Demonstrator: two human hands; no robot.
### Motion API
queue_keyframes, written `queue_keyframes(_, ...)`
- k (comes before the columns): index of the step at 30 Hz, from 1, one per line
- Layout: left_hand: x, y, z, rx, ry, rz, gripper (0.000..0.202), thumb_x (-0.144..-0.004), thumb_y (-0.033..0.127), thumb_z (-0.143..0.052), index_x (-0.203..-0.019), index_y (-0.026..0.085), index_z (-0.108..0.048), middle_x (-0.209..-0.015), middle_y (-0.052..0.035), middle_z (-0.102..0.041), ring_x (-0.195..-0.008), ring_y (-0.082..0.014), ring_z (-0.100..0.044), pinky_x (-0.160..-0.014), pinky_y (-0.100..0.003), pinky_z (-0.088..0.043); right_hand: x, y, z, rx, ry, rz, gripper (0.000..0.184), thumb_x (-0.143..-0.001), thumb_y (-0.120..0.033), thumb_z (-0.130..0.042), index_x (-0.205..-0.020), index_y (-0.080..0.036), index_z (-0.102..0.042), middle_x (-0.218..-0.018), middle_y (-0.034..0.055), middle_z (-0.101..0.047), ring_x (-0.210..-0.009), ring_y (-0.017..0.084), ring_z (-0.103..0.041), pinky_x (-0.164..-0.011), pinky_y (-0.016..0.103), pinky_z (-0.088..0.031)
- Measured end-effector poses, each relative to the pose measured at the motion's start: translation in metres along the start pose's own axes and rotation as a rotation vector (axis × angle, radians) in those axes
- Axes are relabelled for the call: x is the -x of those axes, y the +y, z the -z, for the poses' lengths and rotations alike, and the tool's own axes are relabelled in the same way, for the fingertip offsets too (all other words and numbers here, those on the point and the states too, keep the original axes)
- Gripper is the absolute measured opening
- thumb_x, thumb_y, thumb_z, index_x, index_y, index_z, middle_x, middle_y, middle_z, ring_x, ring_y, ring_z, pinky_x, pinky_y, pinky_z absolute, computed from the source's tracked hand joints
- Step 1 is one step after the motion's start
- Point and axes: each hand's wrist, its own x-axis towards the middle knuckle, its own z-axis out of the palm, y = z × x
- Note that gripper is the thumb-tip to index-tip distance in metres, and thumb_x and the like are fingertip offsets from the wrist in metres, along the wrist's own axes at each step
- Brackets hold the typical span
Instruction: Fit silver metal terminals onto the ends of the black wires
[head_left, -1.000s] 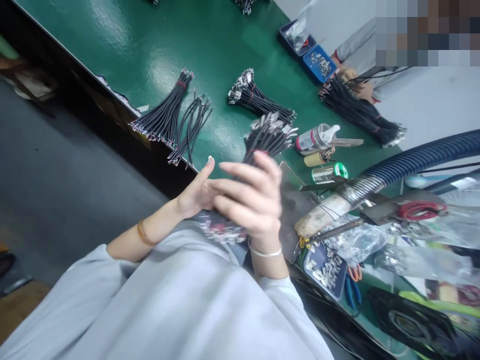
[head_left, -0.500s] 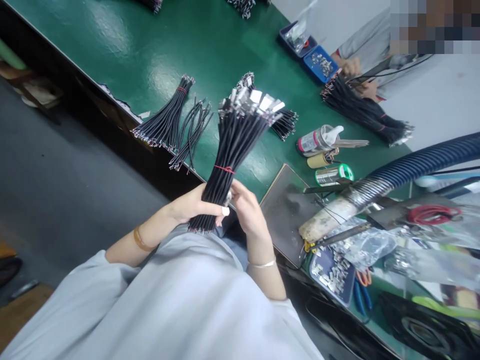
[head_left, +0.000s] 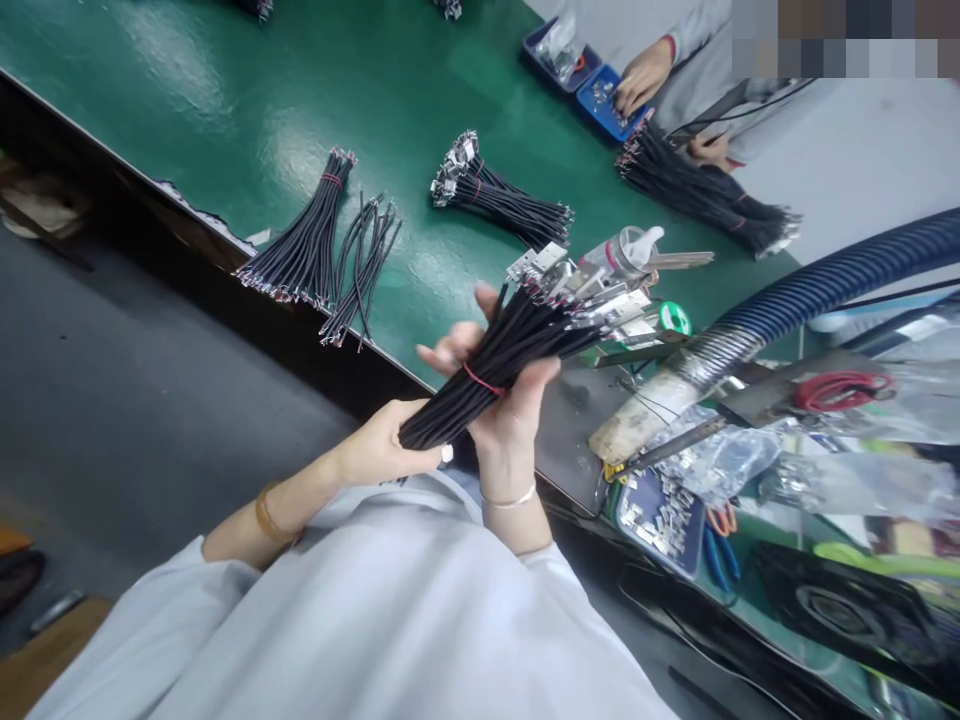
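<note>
A thick bundle of black cables point(head_left: 480, 375), tied by a red band, slants up to the right in front of me. Silvery metal connectors point(head_left: 592, 290) fan out at its upper end. My left hand point(head_left: 386, 445) is wrapped round the lower end, its thumb on the near side. Higher up, at the red band, my right hand point(head_left: 499, 410) cradles the bundle in its palm, with the thumb on the right and loosely curled fingers reaching out on the left. On the green table point(head_left: 375, 90) beyond lies another tied cable bundle point(head_left: 510, 200) with metal ends.
To the left lie a tied bundle point(head_left: 307, 235) and some loose cables point(head_left: 364, 265). A ribbed blue hose point(head_left: 810, 280) crosses at the right, above a tray of metal parts point(head_left: 660, 515) and pliers point(head_left: 721, 560). Across the table, a co-worker's hand point(head_left: 643, 75) reaches into a blue box point(head_left: 596, 95).
The held bundle has tilted to the right. My right hand has moved up from its lower part to the red band. The co-worker's hand has moved into the blue box.
</note>
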Motion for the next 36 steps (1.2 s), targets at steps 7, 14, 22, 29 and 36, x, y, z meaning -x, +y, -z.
queue_keyframes(7, -0.003, -0.004, -0.003, -0.068, -0.033, -0.010, 0.014, -0.074, 0.026, -0.067, -0.076, 0.018, -0.055, -0.064, 0.0061, -0.043, -0.059, -0.0090, -0.038, -0.054, -0.022, -0.035, 0.004, -0.008, 0.004, -0.058, 0.024, 0.033, 0.032, -0.079, -0.050, -0.084, -0.078, -0.026, -0.063, -0.056, -0.0098, -0.047, -0.055, 0.011, -0.055, -0.080, 0.029, -0.061)
queue_keyframes(14, -0.004, -0.014, -0.006, -0.120, 0.038, -0.091, 0.014, -0.073, 0.026, -0.067, -0.074, 0.019, -0.055, -0.064, 0.0049, -0.047, -0.060, -0.0105, -0.042, -0.057, -0.023, -0.039, 0.006, -0.004, 0.004, -0.091, -0.118, 0.004, 0.052, -0.070, -0.062, -0.087, -0.104, -0.029, -0.068, -0.073, -0.0057, -0.063, -0.075, 0.016, -0.068, -0.094, 0.039, -0.060)
queue_keyframes(22, -0.007, -0.014, -0.006, -0.077, 0.015, -0.047, 0.017, -0.077, 0.026, -0.066, -0.075, 0.019, -0.051, -0.060, 0.0081, -0.037, -0.055, -0.0073, -0.031, -0.052, -0.021, -0.032, -0.010, -0.017, 0.002, -0.238, 0.124, 0.021, 0.039, -0.073, -0.050, -0.089, -0.075, -0.025, -0.060, -0.054, -0.0120, -0.037, -0.048, 0.007, -0.040, -0.065, 0.022, -0.057)
queue_keyframes(29, -0.006, -0.021, -0.005, -0.079, 0.092, 0.016, 0.019, -0.075, 0.029, -0.067, -0.072, 0.019, -0.051, -0.058, 0.0066, -0.046, -0.053, -0.0078, -0.040, -0.050, -0.021, -0.035, -0.011, 0.009, 0.014, -0.256, 0.094, -0.067, 0.050, -0.066, -0.041, -0.090, -0.105, -0.028, -0.062, -0.078, -0.0090, -0.066, -0.072, 0.011, -0.065, -0.075, 0.028, -0.064)
queue_keyframes(36, -0.009, -0.026, -0.006, 0.053, 0.006, 0.146, 0.025, -0.075, 0.034, -0.072, -0.073, 0.019, -0.052, -0.051, 0.0056, -0.054, -0.046, -0.0089, -0.048, -0.049, -0.022, -0.043, -0.008, 0.011, 0.024, -0.114, 0.080, -0.147, 0.054, -0.068, -0.034, -0.087, -0.114, -0.026, -0.061, -0.082, -0.0074, -0.073, -0.073, 0.012, -0.071, -0.080, 0.028, -0.063)
